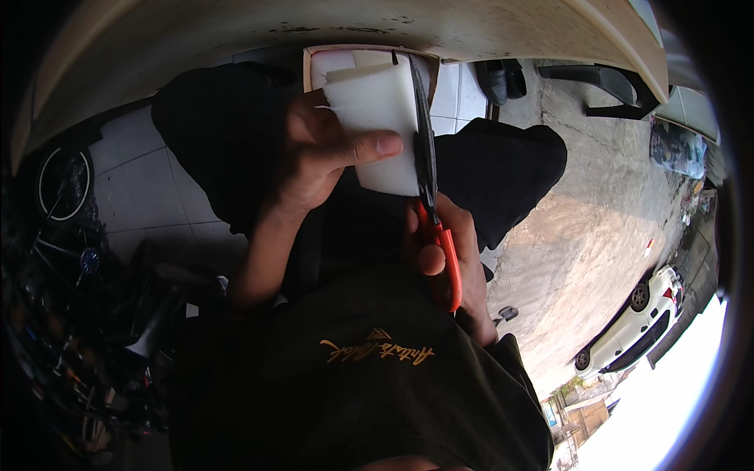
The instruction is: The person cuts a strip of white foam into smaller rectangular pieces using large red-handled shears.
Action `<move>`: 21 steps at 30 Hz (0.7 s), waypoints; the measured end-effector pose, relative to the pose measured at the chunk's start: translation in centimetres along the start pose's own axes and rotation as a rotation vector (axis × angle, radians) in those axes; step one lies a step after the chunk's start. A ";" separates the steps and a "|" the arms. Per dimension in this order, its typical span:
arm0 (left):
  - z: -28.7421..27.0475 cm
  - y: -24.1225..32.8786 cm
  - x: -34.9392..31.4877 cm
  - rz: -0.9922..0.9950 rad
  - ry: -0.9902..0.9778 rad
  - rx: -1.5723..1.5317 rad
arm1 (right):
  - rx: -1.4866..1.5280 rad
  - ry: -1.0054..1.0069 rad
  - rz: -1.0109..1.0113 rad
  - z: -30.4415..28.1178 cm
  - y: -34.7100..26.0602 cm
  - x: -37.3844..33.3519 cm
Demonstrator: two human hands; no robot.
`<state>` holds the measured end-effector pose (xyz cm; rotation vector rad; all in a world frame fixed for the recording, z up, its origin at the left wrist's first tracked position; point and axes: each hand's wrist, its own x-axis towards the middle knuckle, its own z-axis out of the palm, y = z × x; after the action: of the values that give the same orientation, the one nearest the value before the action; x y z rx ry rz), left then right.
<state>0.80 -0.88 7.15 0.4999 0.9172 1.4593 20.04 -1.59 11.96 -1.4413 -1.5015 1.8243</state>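
A white block of foam (382, 169) is pinched in my left hand (314, 161), the thumb pressed flat across its near face and the other fingers behind it, mostly hidden. My right hand (459, 235) grips scissors by their orange handles (451, 267). The dark scissor blades (425, 133) point away from me and lie along the right edge of the foam. Whether they touch or cut into it, I cannot tell. Just beyond the foam sits an open box (311, 56) with more white pieces inside.
A pale table edge (503, 47) curves above my dark-trousered knees (503, 169). Black shoes (503, 81) rest on the tiles behind the right knee. Dark clutter with a bicycle-like wheel (65, 184) stands at the left. Concrete ground (581, 228) and a white car (636, 326) lie off to the right.
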 end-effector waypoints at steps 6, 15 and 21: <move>0.2 1.4 0.2 -0.055 -0.046 0.063 | -0.043 -0.014 -0.028 -0.5 0.1 0.4; -0.3 1.5 0.2 -0.082 -0.050 0.049 | 0.067 -0.191 0.123 -1.4 -0.5 1.0; -0.4 1.7 0.2 -0.072 -0.038 0.100 | 0.148 -0.152 0.204 -1.0 -1.0 0.7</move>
<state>-0.61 -0.61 8.14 0.5610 0.9722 1.3395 20.36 -0.16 12.58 -1.4573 -1.2936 2.1617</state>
